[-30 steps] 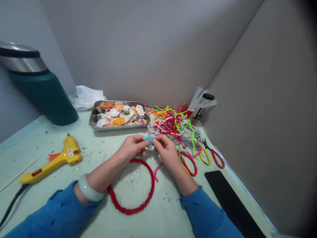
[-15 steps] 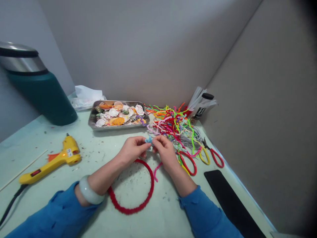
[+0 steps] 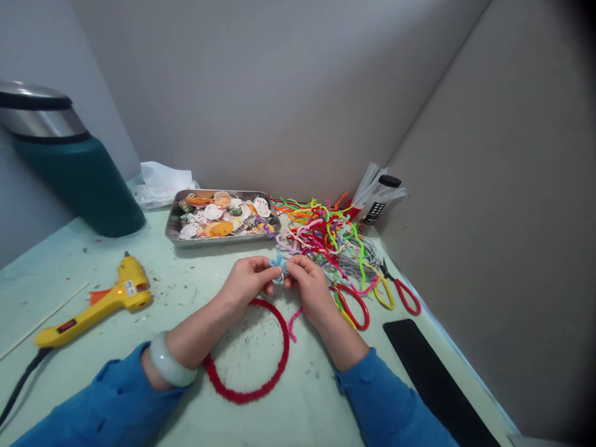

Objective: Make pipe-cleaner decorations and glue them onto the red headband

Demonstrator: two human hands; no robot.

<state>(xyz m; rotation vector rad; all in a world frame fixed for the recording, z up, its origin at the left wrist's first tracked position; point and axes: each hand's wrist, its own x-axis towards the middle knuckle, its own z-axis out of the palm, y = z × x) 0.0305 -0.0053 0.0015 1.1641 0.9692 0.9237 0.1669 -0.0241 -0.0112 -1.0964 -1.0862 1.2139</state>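
Note:
Between the fingertips of both hands is a small light-blue pipe cleaner [image 3: 278, 262], bent into a looped, flower-like shape. My left hand [image 3: 249, 278] pinches it from the left, and my right hand [image 3: 307, 282] pinches it from the right. Fingers cover part of it. Below the hands a red fuzzy ring [image 3: 246, 396] lies flat on the table, partly behind my left wrist. A pink pipe cleaner piece [image 3: 292, 326] pokes out beside my right hand.
Behind the hands stands a metal tray [image 3: 218, 243] of shells. A tangle of coloured pipe cleaners [image 3: 321, 226] and scissors [image 3: 354, 307] lie right, near a black strip [image 3: 433, 372]. Left are a yellow glue gun [image 3: 102, 307], a thin stick [image 3: 46, 318] and a green bottle [image 3: 84, 180].
Both hands have shifted the blue pipe cleaner slightly left and turned it, so more of its loops show above the fingertips. Everything else on the table stays in place.

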